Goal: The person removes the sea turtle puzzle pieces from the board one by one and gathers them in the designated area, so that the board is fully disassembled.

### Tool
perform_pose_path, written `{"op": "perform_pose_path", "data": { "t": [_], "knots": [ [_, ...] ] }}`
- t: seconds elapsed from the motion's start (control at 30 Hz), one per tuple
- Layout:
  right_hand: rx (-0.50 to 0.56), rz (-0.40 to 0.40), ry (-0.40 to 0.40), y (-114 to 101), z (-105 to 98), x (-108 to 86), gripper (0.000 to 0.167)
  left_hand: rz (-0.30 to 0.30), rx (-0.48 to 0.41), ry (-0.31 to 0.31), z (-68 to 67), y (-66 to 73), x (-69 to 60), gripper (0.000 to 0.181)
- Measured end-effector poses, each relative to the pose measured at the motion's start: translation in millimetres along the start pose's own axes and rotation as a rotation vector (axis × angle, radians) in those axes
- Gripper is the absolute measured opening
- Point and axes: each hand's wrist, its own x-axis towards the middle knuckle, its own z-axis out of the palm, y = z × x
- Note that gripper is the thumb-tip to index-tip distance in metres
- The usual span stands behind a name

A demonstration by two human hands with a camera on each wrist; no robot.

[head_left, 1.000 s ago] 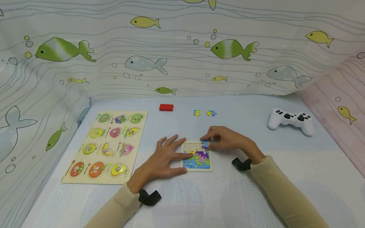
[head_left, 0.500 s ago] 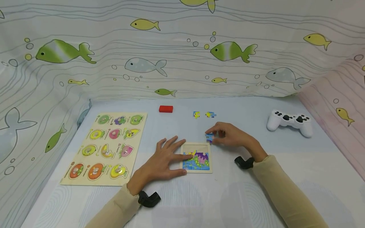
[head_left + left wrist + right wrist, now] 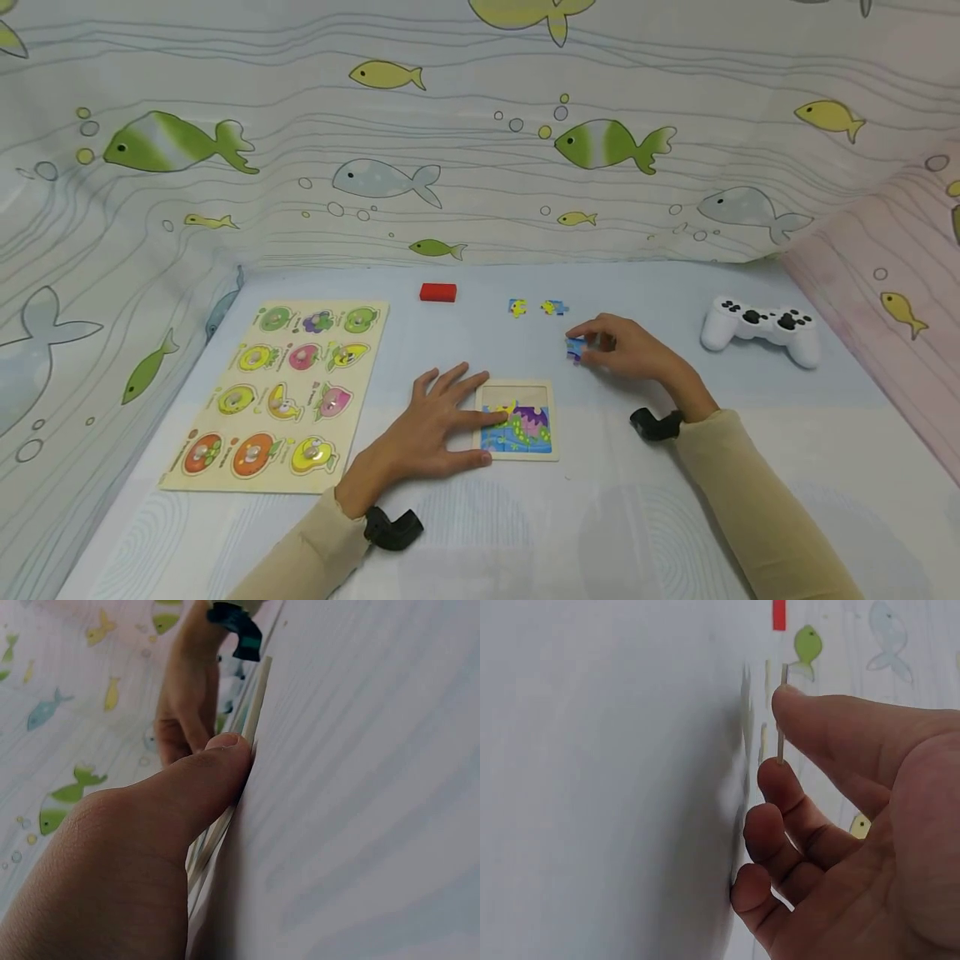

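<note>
A small square puzzle tray (image 3: 517,457) lies in front of the person, its lower part filled with sea-picture pieces and its upper strip bare wood. Fingers spread, the left hand (image 3: 431,425) rests on the tray's left side, index finger on the picture; its thumb (image 3: 217,772) touches the frame edge in the left wrist view. The right hand (image 3: 633,350) pinches a blue puzzle piece (image 3: 576,348) beyond the tray's upper right corner. In the right wrist view that piece (image 3: 781,742) appears edge-on between thumb and index finger. Two loose pieces, one yellow-blue (image 3: 517,307) and another (image 3: 555,307), lie farther back.
On the left lies a wooden fruit puzzle board (image 3: 273,396) with knobbed pieces. A red block (image 3: 438,292) sits toward the back. At the right is a white game controller (image 3: 761,327). Fish-patterned cloth (image 3: 480,125) rises behind the table.
The right hand has lifted the blue piece off the tray's upper right corner and moved it back and to the right. The left hand has stayed in place on the tray.
</note>
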Motion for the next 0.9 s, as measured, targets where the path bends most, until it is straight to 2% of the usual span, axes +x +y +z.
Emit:
{"op": "perform_pose_path", "data": {
  "t": [0.37, 0.9],
  "knots": [
    [-0.056, 0.112, 0.034, 16, -13, 1.4, 0.038, -0.004, -0.001, 0.001, 1.2, -0.6, 0.1, 0.054],
    [-0.099, 0.167, -0.009, 31, -30, 20.7, 0.039, -0.001, -0.003, 0.003, 0.3, 0.0, -0.5, 0.055]
  ]
}}
